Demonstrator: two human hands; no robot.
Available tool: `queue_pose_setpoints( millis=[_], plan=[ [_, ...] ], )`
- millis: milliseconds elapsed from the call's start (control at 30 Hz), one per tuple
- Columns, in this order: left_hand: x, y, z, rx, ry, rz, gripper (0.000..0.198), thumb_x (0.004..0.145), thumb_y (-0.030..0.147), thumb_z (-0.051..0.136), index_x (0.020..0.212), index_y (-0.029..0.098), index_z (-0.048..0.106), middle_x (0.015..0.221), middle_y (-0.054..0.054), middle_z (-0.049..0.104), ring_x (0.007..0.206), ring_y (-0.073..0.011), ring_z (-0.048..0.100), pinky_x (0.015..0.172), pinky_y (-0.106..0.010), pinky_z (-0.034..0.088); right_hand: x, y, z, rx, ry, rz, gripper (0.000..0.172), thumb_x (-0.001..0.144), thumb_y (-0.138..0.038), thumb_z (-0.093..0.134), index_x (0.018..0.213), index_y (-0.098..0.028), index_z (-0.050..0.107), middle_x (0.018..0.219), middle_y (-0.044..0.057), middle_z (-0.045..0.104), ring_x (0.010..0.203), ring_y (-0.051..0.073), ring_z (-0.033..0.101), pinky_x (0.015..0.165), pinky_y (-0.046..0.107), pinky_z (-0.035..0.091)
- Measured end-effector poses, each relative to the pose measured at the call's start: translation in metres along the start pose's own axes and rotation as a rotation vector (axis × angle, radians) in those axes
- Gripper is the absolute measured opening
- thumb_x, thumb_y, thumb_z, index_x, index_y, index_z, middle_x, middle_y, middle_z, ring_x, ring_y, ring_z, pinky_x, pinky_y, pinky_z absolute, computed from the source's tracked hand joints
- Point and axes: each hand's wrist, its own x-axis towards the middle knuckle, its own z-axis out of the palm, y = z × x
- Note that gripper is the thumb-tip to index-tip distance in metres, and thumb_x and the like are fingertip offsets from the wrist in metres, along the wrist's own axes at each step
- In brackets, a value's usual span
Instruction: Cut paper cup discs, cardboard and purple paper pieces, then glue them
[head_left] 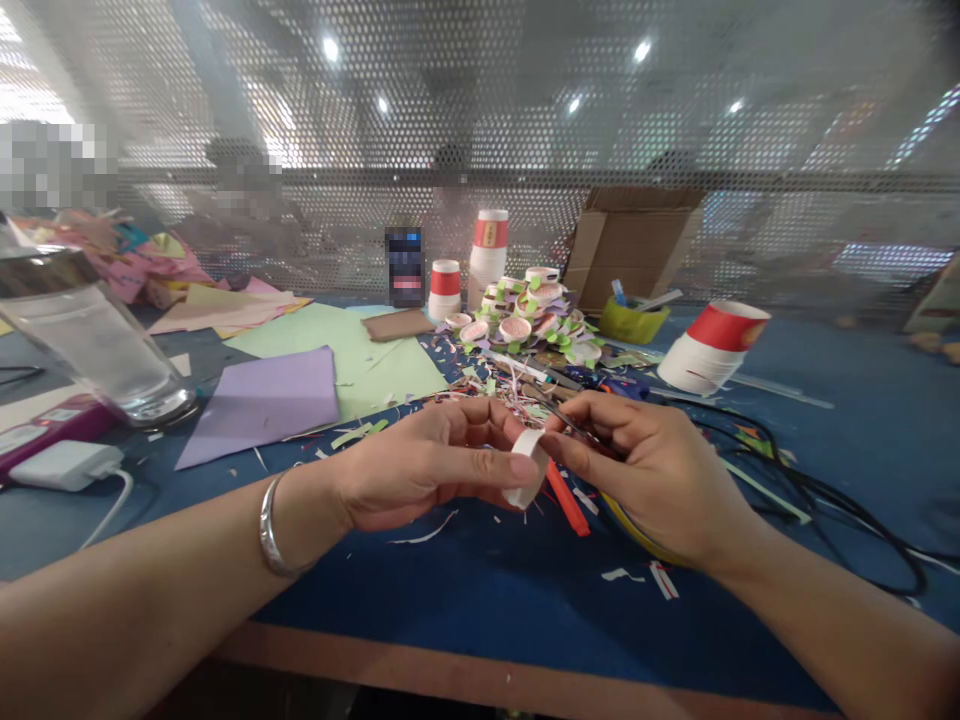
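Observation:
My left hand [442,455], a silver bangle on its wrist, is closed on a small white paper cup base [529,480], thumb in front and fingers behind. It looks like the cut-off bottom of a cup. My right hand [645,465] is closed around a slim dark metal tool [561,412] whose point juts up to the left; the grip hides its kind. The right thumb and fingertips meet the edge of the cup base. Just below lies a red-orange strip-shaped object [568,500] on the table. A yellow curved edge [637,530] shows under my right hand.
Behind my hands rises a pile of cut cup bases with green tabs [525,320], paper scraps around it. Stacked paper cups [712,345] stand right, black cables [825,490] nearby. Purple paper [266,405] and a water glass [97,340] are left. A perforated screen [480,120] stands behind.

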Motion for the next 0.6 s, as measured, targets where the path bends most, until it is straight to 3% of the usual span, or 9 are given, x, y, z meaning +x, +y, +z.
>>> queue_pose_setpoints(
  millis=[133, 267, 367, 600],
  plan=[
    [0.001, -0.002, -0.005, 0.203, 0.056, 0.150, 0.037, 0.076, 0.010, 0.082, 0.104, 0.018, 0.059, 0.100, -0.004, 0.061, 0.093, -0.0131, 0.060, 0.075, -0.022, 0.052, -0.002, -0.001, -0.002, 0.045, 0.014, 0.025, 0.033, 0.085, -0.053, 0.074, 0.093, -0.021, 0.068, 0.081, 0.002, 0.067, 0.066, 0.014, 0.056, 0.058, 0.025, 0.045],
    [0.005, -0.005, -0.016, 0.425, 0.151, 0.310, 0.051, 0.073, 0.018, 0.087, 0.114, 0.018, 0.057, 0.116, -0.007, 0.060, 0.106, -0.0165, 0.060, 0.089, -0.029, 0.052, -0.004, -0.003, -0.005, 0.059, 0.015, 0.028, 0.036, 0.089, -0.056, 0.068, 0.100, -0.022, 0.068, 0.078, 0.001, 0.066, 0.065, 0.013, 0.056, 0.056, 0.024, 0.043],
    [0.008, -0.008, -0.023, 0.503, 0.172, 0.388, 0.051, 0.075, 0.023, 0.086, 0.116, 0.018, 0.056, 0.116, -0.006, 0.061, 0.105, -0.0168, 0.062, 0.097, -0.033, 0.050, -0.004, -0.005, -0.005, -0.056, -0.016, 0.004, 0.035, 0.094, -0.056, 0.061, 0.094, -0.022, 0.067, 0.070, -0.001, 0.056, 0.058, 0.011, 0.047, 0.049, 0.023, 0.036],
    [0.012, -0.011, -0.026, 0.576, 0.246, 0.510, 0.050, 0.075, 0.024, 0.084, 0.115, 0.018, 0.055, 0.118, -0.009, 0.060, 0.111, -0.0204, 0.060, 0.099, -0.036, 0.051, -0.003, -0.007, -0.004, -0.143, -0.098, 0.010, 0.040, 0.095, -0.058, 0.056, 0.082, -0.021, 0.065, 0.069, -0.001, 0.052, 0.060, 0.013, 0.046, 0.052, 0.025, 0.036]
  ],
)
